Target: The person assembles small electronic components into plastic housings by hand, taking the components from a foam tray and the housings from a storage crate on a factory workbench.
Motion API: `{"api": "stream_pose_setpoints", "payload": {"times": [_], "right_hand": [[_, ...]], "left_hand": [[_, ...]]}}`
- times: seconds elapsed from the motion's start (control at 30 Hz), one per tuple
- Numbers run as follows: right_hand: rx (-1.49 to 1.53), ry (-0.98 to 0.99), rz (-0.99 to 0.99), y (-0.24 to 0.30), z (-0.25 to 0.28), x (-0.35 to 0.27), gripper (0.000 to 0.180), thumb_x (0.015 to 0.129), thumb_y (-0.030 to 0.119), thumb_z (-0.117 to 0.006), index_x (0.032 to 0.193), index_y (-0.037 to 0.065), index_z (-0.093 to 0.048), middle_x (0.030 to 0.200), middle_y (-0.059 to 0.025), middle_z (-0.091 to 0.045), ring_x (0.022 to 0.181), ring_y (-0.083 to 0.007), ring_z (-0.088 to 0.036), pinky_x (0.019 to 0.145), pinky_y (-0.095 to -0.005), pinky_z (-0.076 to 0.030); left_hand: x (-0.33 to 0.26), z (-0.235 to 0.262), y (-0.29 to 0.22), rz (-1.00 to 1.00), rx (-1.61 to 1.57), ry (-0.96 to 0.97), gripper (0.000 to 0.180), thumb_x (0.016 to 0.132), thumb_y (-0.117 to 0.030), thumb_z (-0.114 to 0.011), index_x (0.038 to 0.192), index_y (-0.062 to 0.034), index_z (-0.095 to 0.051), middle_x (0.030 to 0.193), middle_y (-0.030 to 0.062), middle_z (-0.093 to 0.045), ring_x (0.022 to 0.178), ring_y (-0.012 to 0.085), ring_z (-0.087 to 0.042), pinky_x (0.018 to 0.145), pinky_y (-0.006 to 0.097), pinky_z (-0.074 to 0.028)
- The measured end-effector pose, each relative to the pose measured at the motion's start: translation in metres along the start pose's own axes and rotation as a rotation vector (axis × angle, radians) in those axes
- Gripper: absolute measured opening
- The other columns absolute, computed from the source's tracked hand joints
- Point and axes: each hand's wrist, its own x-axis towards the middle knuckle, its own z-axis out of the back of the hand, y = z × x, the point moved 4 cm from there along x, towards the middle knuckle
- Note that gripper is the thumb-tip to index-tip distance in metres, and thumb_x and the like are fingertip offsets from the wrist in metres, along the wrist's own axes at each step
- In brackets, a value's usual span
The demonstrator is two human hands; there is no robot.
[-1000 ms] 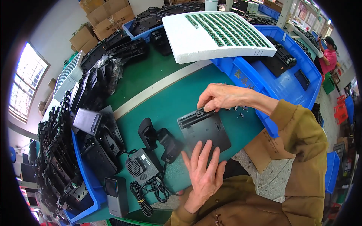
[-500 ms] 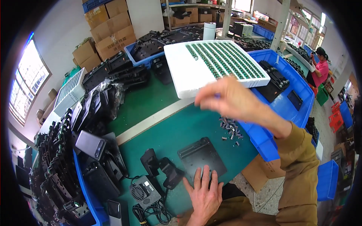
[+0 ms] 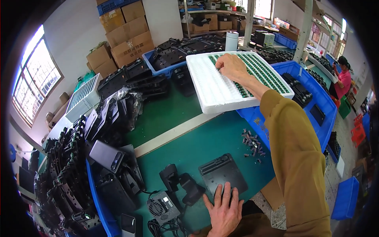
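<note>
My left hand (image 3: pixel 224 211) lies with fingers outstretched on the near edge of a flat black plastic housing (image 3: pixel 223 172), which rests on the green mat. Over at the white foam tray (image 3: pixel 207 93), my right hand (image 3: pixel 233 69) has its fingers drawn together at the edge of the rows of small green parts (image 3: pixel 269 75). Whatever lies between those fingertips is hidden. The tray's left part shows bare white slots. Beyond the housing, toward the right, small dark metallic pieces (image 3: pixel 252 144) are scattered in a loose pile.
Beside my left hand stand black curved holders (image 3: pixel 191 189) and a boxy device with a round grille (image 3: pixel 162 206) and cables. Black housings (image 3: pixel 67 189) crowd the left side. The foam tray overlaps a blue bin (image 3: pixel 321 118) at the right. A person in pink (image 3: pixel 342 85) sits farther off.
My right hand has moved up and away from me, from in front of the foam tray onto its green rows. My left hand stays on the black housing. The view has shifted slightly.
</note>
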Motion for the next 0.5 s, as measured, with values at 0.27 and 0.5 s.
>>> {"api": "stream_pose_setpoints", "payload": {"times": [0.27, 0.5], "right_hand": [[0.024, 0.083, 0.04, -0.009, -0.005, 0.021, 0.008, 0.076, 0.002, -0.07, 0.084, 0.002, -0.071, 0.087, -0.0121, -0.072, 0.082, -0.0269, -0.069, 0.072, -0.0388, -0.052], [0.497, -0.168, 0.012, -0.049, 0.01, 0.014, 0.023, 0.077, 0.012, -0.074, 0.099, 0.005, -0.074, 0.085, -0.0103, -0.072, 0.081, -0.0214, -0.068, 0.077, -0.0336, -0.054]], "left_hand": [[-0.001, 0.003, -0.003, -0.008, -0.013, 0.023, 0.043, 0.086, -0.03, -0.07, 0.123, -0.0078, -0.063, 0.14, 0.0141, -0.052, 0.126, 0.0367, -0.05, 0.1, 0.075, -0.027], [-0.002, -0.003, -0.004, 0.012, -0.057, 0.054, 0.044, 0.086, -0.029, -0.07, 0.123, -0.0076, -0.062, 0.14, 0.014, -0.052, 0.127, 0.0364, -0.049, 0.103, 0.074, -0.024]]}}
